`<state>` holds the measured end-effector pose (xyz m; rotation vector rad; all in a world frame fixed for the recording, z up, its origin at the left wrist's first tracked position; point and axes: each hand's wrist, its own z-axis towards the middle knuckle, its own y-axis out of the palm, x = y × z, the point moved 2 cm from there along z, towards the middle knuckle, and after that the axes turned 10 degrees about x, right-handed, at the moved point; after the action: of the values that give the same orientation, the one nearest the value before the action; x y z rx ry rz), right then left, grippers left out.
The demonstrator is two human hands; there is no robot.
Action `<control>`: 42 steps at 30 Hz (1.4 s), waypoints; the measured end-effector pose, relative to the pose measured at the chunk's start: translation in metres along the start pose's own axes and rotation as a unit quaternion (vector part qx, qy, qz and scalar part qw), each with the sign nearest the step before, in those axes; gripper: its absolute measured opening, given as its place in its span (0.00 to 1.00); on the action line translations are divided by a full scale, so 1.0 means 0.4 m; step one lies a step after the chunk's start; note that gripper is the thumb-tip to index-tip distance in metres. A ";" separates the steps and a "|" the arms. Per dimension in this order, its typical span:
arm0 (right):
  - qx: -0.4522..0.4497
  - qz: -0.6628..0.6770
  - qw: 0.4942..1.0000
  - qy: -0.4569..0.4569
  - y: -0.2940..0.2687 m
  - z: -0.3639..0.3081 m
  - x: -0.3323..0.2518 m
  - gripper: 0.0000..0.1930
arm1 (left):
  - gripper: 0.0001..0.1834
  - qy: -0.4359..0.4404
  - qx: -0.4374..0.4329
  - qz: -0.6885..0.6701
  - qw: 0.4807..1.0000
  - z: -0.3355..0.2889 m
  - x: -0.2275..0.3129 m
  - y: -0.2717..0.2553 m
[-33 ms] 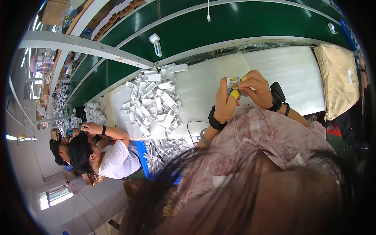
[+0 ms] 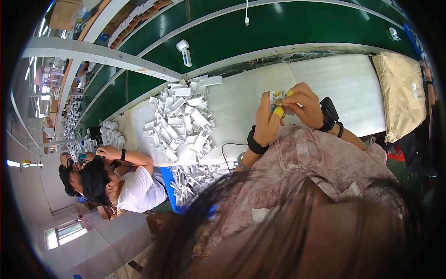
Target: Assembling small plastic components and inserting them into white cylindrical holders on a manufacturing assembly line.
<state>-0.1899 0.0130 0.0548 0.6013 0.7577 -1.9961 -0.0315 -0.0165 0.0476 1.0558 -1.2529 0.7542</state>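
Observation:
Above the near side of the pale worktop [image 2: 246, 107], my two hands meet around a small white plastic part [image 2: 274, 96]. My left hand [image 2: 268, 122] grips it from the left, thumb and fingers closed, with yellow covers on fingertips. From the right, my right hand [image 2: 304, 104] pinches at the part's right side, its fingertips also in yellow covers. Whatever finer piece may sit between the right fingertips is too small to make out. A heap of white plastic housings [image 2: 186, 118] lies on the worktop to the left of my hands.
A blue crate [image 2: 173, 197] of white parts stands below the worktop's near edge. At the far right lies a brown paper package [image 2: 399, 93]. A white device [image 2: 184, 52] and a cable plug [image 2: 247, 21] rest on the green belt. A co-worker [image 2: 139, 188] sits at left.

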 end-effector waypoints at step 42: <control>-0.069 -0.023 0.996 0.052 0.031 -0.003 0.043 0.15 | 0.15 0.004 0.053 0.021 0.998 0.017 -0.036 -0.034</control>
<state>-0.1873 -0.0011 0.0392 0.6141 0.9721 -1.9467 -0.0243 -0.0262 0.0304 1.1144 -1.2428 0.8632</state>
